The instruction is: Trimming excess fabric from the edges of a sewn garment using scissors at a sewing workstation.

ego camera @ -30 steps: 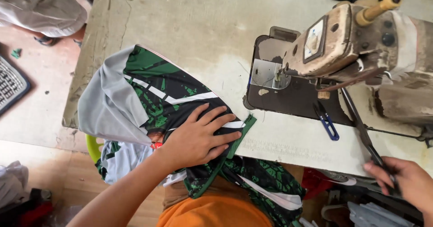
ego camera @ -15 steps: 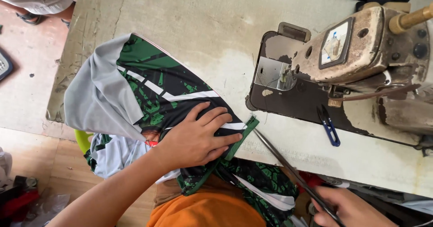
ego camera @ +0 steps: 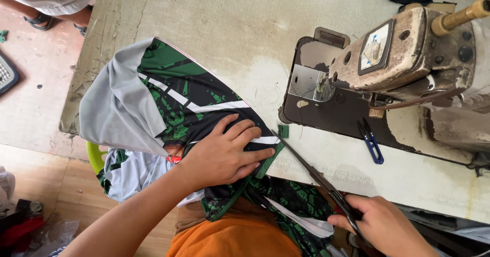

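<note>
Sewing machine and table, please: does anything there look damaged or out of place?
Yes: the sewing machine has worn, rust-stained paint, and the table is cracked and chipped along its left edge. Blue thread snips lie loose on the machine's dark base.

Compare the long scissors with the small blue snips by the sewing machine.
The long scissors are dark metal and held in the right hand; the blue snips lie untouched on the table. The scissors are far longer, their tip at the green fabric; the snips lie apart from it. Both are cutting tools.
</note>
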